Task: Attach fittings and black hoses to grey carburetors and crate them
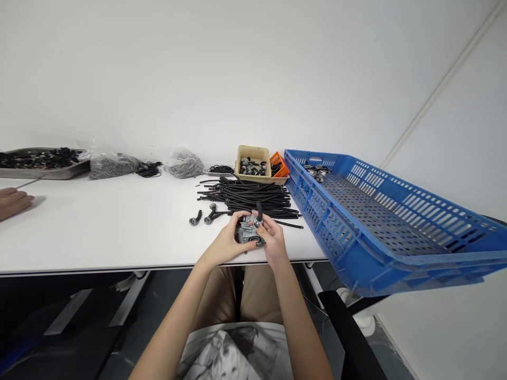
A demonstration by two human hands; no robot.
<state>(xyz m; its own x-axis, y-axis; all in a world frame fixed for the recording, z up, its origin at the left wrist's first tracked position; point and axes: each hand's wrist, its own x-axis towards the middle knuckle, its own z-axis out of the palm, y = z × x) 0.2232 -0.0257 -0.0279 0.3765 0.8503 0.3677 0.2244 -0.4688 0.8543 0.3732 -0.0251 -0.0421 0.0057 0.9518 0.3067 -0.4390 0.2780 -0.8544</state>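
Observation:
My left hand [227,240] and my right hand [272,238] meet near the front edge of the white table [119,227], both closed round a small grey metal part [249,231]. A short black rubber tube [259,210] stands up from that part between my fingers. Just behind lies a pile of black rubber tubes [253,196]. Two short tubes with grey end fittings [203,215] lie to the left of my hands.
A tilted blue perforated crate [380,216] with a few metal parts overhangs the table's right end. A beige bin [253,161] and an orange bin [279,163] sit at the back. Plastic bags [113,164] and a metal tray [39,162] are far left. Another person's hand [13,201] rests at the left edge.

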